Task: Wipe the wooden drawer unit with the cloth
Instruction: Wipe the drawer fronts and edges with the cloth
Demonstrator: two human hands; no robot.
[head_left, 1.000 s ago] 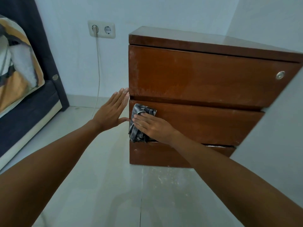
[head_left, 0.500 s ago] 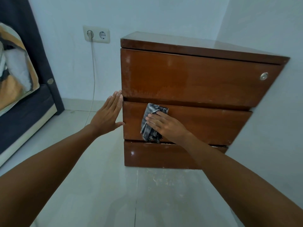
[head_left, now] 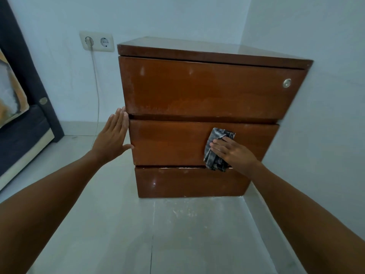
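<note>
Two bare forearms reach in from the near corners over the pale tiled floor (head_left: 118,224); the floor carries a wooden drawer unit (head_left: 197,91), which stands in the corner of the room with its right side against the right wall. The right hand (head_left: 235,153) lies flat, fingers straight and together, and presses a grey striped cloth (head_left: 214,149) against the front of the middle drawer (head_left: 167,143), towards that drawer's right end; the cloth's lower edge hangs over the gap above the bottom drawer (head_left: 187,182). The left hand (head_left: 112,139) is released, fingers straight and holding nothing; its palm lies against the unit's left side at the height of the middle drawer, and the thumb touches the left edge of that drawer's front. The top drawer (head_left: 197,88) carries a round metal lock (head_left: 286,83) near its upper right corner; pale smears show on its front. Further back on the wall, left of the unit, a double socket (head_left: 96,41) holds a plug whose white cable (head_left: 97,91) drops to the floor; a dark bed frame (head_left: 23,123) stands at the far left.
</note>
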